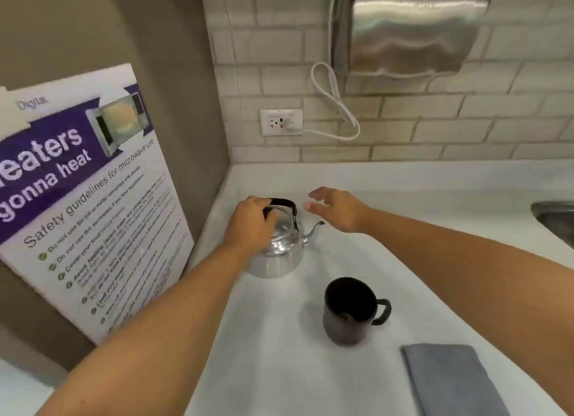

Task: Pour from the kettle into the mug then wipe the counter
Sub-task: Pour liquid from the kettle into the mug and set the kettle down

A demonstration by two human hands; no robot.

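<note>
We see both bare arms reaching fwd over the white table [357, 254]. The left hand [250, 226] sits on top of the silver kettle [279, 251], fingers curled round the left end of its black handle [284, 205], so it's clamped on that handle. Kettle stands upright on the table, toward the back-left corner, spout [314, 229] pointing right.

The right hand [337, 209] hovers just beyond & right of the kettle, near the spout tip but not touching anything we can make out; fingers are apart and stretched out to the left, palm down, nothing in it.

The black mug [352, 311] stands upright on the table, nearer to us than the kettle and a bit to the right, well apart from both hands. Its handle points right. Inside looks dark; can't tell if there's anything in it.

A folded grey cloth [450, 381] lies flat at the near-right of the table, near the mug, not touching it.

Other stuff: a microwave safety poster [84, 204] leans on the left wall. On the tiled back wall there's a white outlet [281, 122] w/ a white cord [334, 105] plugged in, running up to a steel dispenser [413, 27]. A sink edge [556, 223] shows at far right.
</note>
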